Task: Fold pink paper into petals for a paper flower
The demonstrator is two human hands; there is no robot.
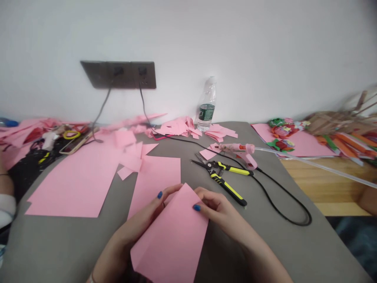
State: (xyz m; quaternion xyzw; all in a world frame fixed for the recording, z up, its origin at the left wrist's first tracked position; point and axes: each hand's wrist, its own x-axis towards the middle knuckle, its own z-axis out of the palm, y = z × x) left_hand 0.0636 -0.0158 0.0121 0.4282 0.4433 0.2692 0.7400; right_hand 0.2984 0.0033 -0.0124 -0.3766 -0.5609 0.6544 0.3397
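A folded pink sheet of paper (173,236) is held up between both hands, near the table's front edge. My left hand (153,212) grips its upper left side, with the fingers partly behind the paper. My right hand (216,208) pinches the upper right edge, its thumb lying on the front face. Beyond the hands, another pink sheet (159,173) lies flat on the grey table (253,243). Yellow-and-black pliers (218,171) rest with their handles spread to the right of it, beside a pink glue gun (241,151).
A bottle (206,112) stands by the wall amid pink scraps (179,125). Large pink sheets (79,177) and a phone (78,143) lie left. The glue gun's black cable (277,212) loops right. Paper flowers (282,135) sit far right. A person's arm (6,188) shows at the left edge.
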